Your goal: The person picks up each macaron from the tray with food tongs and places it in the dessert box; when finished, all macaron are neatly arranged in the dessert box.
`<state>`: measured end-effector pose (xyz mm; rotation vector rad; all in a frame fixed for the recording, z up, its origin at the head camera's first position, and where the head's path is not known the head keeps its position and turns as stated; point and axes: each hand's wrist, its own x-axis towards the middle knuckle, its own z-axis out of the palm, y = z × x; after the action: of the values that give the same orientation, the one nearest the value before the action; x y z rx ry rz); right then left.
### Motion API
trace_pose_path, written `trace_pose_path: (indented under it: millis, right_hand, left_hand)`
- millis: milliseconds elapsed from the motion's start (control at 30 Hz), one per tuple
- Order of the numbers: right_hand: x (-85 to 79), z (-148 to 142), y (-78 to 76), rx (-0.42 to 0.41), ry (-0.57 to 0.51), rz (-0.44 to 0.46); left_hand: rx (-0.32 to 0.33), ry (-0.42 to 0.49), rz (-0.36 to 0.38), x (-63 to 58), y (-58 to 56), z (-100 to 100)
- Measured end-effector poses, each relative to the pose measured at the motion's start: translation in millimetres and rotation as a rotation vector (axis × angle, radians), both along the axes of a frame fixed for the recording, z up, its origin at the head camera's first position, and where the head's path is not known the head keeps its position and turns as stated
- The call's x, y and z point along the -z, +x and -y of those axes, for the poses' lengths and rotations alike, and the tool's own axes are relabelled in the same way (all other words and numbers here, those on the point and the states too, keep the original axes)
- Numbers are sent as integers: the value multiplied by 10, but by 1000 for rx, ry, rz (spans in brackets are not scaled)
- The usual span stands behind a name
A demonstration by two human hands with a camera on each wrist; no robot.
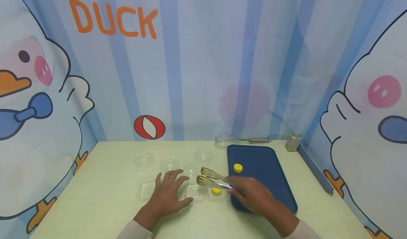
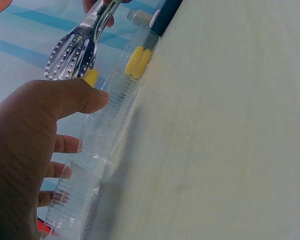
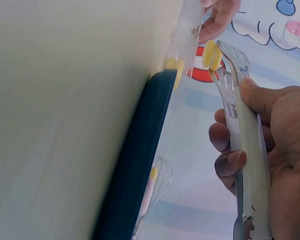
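My right hand (image 1: 254,195) grips metal tongs (image 3: 251,135) by their arms. Between the tong tips is a yellow macaron (image 3: 211,55), held above the clear plastic boxes. Another yellow macaron (image 1: 217,191) sits in the rightmost front compartment, beside the blue tray (image 1: 264,175). A third yellow macaron (image 1: 237,168) lies on that tray's left side. My left hand (image 1: 170,195) spreads over the clear plastic box (image 1: 195,193). In the left wrist view its thumb is at the near side and its other fingers at the far side; whether they touch the box is hard to tell.
Clear plastic domed pieces (image 1: 143,158) stand in the row behind my left hand. A whisk (image 1: 243,140) lies behind the tray along the back edge. A small glass jar (image 1: 293,142) occupies the back right corner, with a blue-grey bar (image 1: 314,168) along the right edge.
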<state>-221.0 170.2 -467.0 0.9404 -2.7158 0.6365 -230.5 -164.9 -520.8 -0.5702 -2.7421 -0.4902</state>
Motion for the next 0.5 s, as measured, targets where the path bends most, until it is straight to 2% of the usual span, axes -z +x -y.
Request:
trace_pose_path:
  millis: [500]
  right_hand:
    - [-20,259,-2,1,86,61]
  left_hand:
    - [6,10,-10,-2,9,2]
